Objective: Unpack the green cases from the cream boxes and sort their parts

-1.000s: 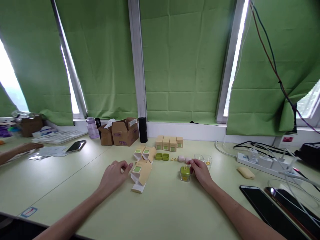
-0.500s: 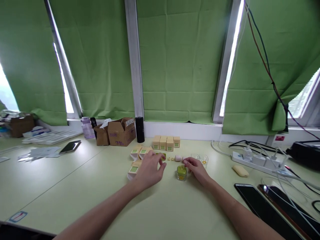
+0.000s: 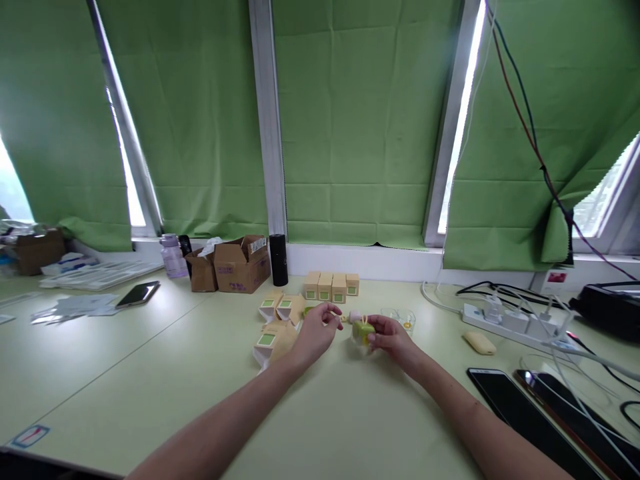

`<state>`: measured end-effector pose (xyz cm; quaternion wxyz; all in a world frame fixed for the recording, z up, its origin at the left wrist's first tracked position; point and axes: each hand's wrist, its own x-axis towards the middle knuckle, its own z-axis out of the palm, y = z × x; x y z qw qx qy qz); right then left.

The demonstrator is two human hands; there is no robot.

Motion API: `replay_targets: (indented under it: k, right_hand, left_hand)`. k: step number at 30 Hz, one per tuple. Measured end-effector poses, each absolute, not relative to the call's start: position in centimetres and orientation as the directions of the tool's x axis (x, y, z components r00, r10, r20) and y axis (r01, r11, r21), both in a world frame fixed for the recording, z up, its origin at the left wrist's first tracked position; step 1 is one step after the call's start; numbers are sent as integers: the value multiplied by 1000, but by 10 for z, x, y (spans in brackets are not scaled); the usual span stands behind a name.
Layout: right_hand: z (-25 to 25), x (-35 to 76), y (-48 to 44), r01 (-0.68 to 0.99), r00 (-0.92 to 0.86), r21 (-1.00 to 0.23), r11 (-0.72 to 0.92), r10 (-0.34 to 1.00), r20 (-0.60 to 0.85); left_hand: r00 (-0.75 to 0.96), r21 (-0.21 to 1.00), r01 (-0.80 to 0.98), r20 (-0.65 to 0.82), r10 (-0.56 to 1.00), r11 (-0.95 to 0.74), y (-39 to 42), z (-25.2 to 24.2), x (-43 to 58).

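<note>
My right hand (image 3: 395, 339) has thumb and fingers closed on a small green jar (image 3: 363, 330) with a clear lower part and a pale loop on top. The jar is slightly blurred. To its left, my left hand (image 3: 319, 328) has its thumb and fingertips drawn together over small yellowish bits; whether anything is between them is too small to see. A pale pink cylinder (image 3: 355, 316) lies just behind the jar. Clear cups (image 3: 407, 323) stand beyond my right hand. Opened cartons with green labels (image 3: 270, 340) lie left of my left hand.
Several small tan boxes (image 3: 325, 287) stand in a row at the back. Further left are cardboard boxes (image 3: 242, 265) and a black cylinder (image 3: 279, 260). On the right lie a power strip (image 3: 517, 325), cables, a beige oval object (image 3: 479, 343) and a dark phone (image 3: 515, 400).
My right hand has closed on the jar, which stood on the table beside it, and tilted it. My left hand has moved right, its thumb and fingertips now together.
</note>
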<state>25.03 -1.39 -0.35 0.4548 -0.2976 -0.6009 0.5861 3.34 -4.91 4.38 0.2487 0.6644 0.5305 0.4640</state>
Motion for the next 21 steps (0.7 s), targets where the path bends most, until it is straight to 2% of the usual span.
replay_targets:
  k: [3,5,11,15,18,21]
  right_hand:
    - [6,252,-21,-446,-458,-895,-20,864,209]
    - [8,252,-24,-520,-489,-851,-73,843,226]
    - [8,248,-26,-568,-534,-810,-146,814,228]
    - [12,244,-31,-592,-506,-792,-151,834,219]
    - [16,239,-37,-605,-437,-791,-88,868,237]
    - [16,233,-41,-559,-338,-828,40,901,272]
  left_hand:
    - [-5,832,426,395,919,-355,-54,37,33]
    - [9,830,411,410,912,-377,-59,33,33]
    - [61,808,393,453,889,-439,-72,26,36]
    - [83,827,366,428,900,-427,-73,25,38]
    - [80,839,348,418,905,-418,-73,25,38]
    - [82,849,301,430,899,-434,-73,25,38]
